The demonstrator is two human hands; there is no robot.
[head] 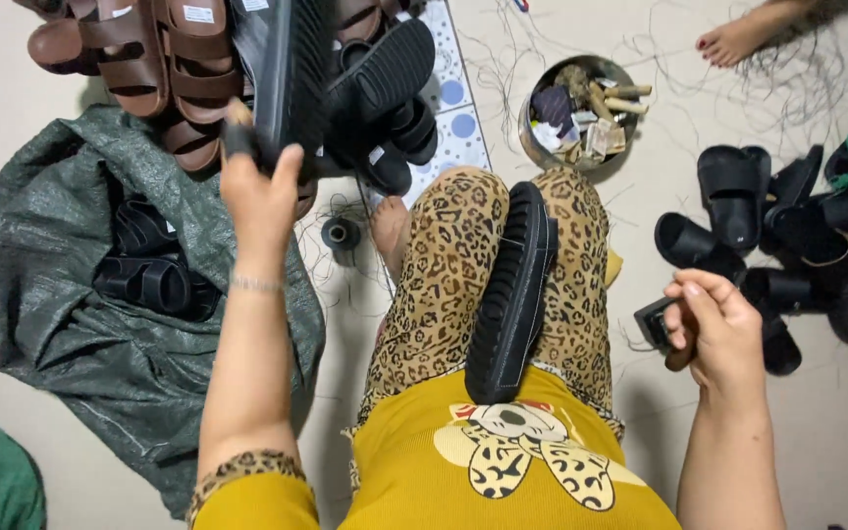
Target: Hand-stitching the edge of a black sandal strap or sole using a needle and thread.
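Observation:
My left hand (259, 191) is raised and grips a black sandal (287, 74) by its edge, holding it up over a pile of brown and black sandals (164, 69). A second black sandal (514, 294) lies on its side between my legs, which are in leopard-print trousers. My right hand (714, 324) is closed around a small dark object (655, 322) at the right, close to a heap of black sandals (777, 236) on the floor.
A grey-green sack (71, 324) with black sandals inside lies open at the left. A round metal tin (581, 108) with odds and ends stands ahead, by a dotted mat (458, 118). Loose threads litter the floor. Another person's foot (738, 39) shows at top right.

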